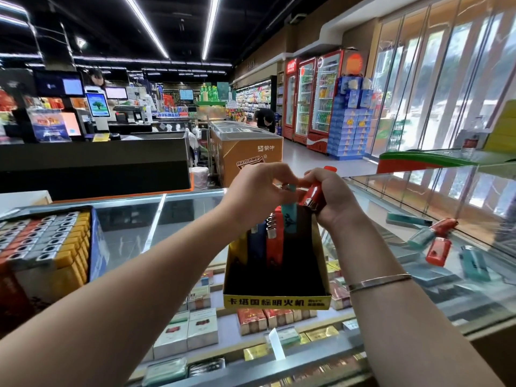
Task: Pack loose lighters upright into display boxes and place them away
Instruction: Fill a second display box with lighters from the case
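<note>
teal lighter pinched by left hand over display box — right hand gripping red lighter

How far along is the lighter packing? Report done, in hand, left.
Done: the blue display box full of lighters sits packed at left. The black-and-yellow cardboard display box holds one back row of upright lighters; its front is bare.

In hand: the left hand lowers a teal plastic lighter into that row; the right hand grips red plastic lighters.

Left: loose red and teal lighters lie on the glass counter.
</note>
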Tool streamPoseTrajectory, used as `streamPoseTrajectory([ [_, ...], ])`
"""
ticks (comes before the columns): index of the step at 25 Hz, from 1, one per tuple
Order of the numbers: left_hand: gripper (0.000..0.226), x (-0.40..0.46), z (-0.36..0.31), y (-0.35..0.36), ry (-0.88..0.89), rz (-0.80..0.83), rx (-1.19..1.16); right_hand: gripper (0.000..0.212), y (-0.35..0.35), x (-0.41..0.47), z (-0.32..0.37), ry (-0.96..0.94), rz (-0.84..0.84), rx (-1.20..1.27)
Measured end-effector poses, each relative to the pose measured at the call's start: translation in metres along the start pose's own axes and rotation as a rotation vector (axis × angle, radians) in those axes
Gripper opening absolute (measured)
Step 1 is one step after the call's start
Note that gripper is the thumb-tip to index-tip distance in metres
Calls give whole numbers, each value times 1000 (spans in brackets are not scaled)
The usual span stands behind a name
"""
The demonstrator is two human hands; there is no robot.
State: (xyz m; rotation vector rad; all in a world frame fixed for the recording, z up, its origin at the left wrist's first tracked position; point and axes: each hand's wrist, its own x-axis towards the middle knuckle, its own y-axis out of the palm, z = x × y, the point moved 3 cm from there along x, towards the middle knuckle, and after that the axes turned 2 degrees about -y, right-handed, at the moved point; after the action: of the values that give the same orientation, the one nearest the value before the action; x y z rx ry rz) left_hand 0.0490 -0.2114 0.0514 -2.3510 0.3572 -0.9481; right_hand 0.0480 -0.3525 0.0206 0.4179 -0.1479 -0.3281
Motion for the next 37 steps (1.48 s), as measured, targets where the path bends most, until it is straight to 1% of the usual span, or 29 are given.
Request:
streamPoseTrajectory([
  [4,20,-2,-3,10,99,-1,327,11,-2,2,0,-20,-39,-24],
  [6,19,-1,-2,12,89,45,406,10,-3,3,1,-26,-49,-36],
  [11,19,6,-8,12,18,130,435,10,-4,3,1,-40,-55,-24],
  [17,17,14,-14,11,8,233,480,9,-5,2,2,-50,-64,-5],
  [21,19,20,-15,8,-38,303,459,9,-4,2,3,-51,-68,7],
  [23,19,20,-15,7,-43,311,451,9,-4,2,3,-49,-67,3],
  [25,18,19,-15,9,-4,293,524,9,-5,2,2,-49,-66,-1],
  [28,18,15,-18,15,116,284,712,12,-4,4,2,-52,-58,20],
  [32,19,11,-24,17,211,301,818,15,-3,3,2,-57,-62,30],
  [35,24,12,-27,19,229,306,823,16,-4,3,2,-62,-79,27],
  [37,24,13,-25,16,178,329,737,13,-5,3,2,-56,-85,9],
])
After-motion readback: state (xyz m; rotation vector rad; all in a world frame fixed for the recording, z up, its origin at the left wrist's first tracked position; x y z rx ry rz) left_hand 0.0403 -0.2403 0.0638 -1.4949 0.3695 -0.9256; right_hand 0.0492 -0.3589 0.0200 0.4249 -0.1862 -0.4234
